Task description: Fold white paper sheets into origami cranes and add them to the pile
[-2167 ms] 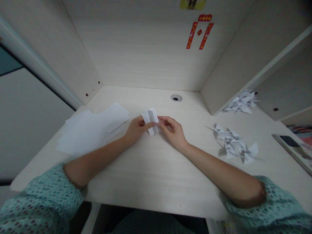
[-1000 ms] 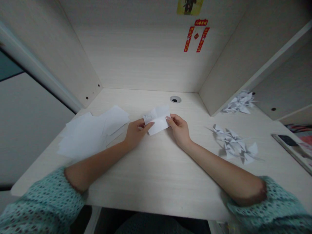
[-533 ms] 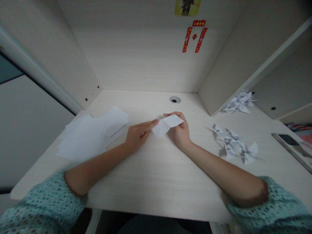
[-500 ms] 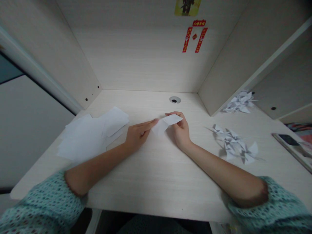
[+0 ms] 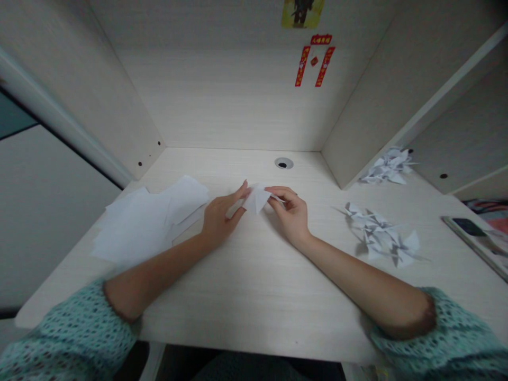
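Paper piece (image 5: 256,198): one small white sheet, folded to a pointed shape, is between the two hands, on or just above the tabletop (image 5: 254,317); I cannot tell which.
Left hand (image 5: 218,222): the fingers are spread wide and the hand is open, with the fingertips just beside the left side of the paper. It seems to pinch nothing.
Right hand (image 5: 291,214): the fingers are curved and come together toward the thumb, and they seem to pinch the narrow right point of the paper.
Handling: I judge it very light and soft, so a small push can make it slip or bend.
Good hold: by the folded edge, with thumb and first finger, because the layers there are thicker and a little more stiff.
Around: on the left of the tabletop lies a loose stack of white sheets (image 5: 135,222). On the right lie a pile of paper cranes (image 5: 379,235), a second pile of cranes (image 5: 391,168) by the side wall, and a phone (image 5: 468,227) near the edge.
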Demonstrator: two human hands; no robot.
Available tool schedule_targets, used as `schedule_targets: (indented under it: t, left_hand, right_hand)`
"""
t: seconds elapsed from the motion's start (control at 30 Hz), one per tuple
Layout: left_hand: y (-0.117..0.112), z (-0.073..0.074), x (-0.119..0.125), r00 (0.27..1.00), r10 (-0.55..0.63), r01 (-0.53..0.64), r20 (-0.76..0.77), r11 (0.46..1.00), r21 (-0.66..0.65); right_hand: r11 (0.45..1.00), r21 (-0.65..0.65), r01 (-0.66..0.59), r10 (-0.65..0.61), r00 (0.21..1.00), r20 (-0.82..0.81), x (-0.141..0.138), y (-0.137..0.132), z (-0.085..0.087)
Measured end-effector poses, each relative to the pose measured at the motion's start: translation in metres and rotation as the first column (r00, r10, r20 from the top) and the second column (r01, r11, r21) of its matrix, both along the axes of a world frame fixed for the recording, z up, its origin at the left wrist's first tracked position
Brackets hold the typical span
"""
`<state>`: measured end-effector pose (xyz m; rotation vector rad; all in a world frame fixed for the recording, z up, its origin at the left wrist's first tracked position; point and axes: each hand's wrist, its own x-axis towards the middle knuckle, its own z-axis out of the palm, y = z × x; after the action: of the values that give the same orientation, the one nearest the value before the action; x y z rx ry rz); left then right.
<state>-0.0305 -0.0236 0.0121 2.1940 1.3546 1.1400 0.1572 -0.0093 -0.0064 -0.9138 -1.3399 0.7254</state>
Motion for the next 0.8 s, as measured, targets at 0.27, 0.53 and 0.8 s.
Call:
schedule_targets:
  t: [0.27, 0.53, 0.8]
  left_hand:
    - [0.011, -0.010, 0.003, 0.893, -0.092, 0.179, 0.441, 0.971, -0.161]
    - [0.015, -0.011, -0.001, 0.888, 0.028, 0.101, 0.458, 0.962, -0.255]
    - [0.016, -0.012, -0.001, 0.848, 0.037, 0.144, 0.528, 0.944, -0.298]
  right_hand:
    - [0.980, -0.181, -0.083, 0.023, 0.950, -0.311, -0.002, 0.006, -0.001]
    - [0.976, -0.189, -0.107, 0.053, 0.962, -0.268, 0.001, 0.010, -0.009]
    - [0.980, -0.119, -0.162, 0.137, 0.972, -0.193, 0.002, 0.002, -0.001]
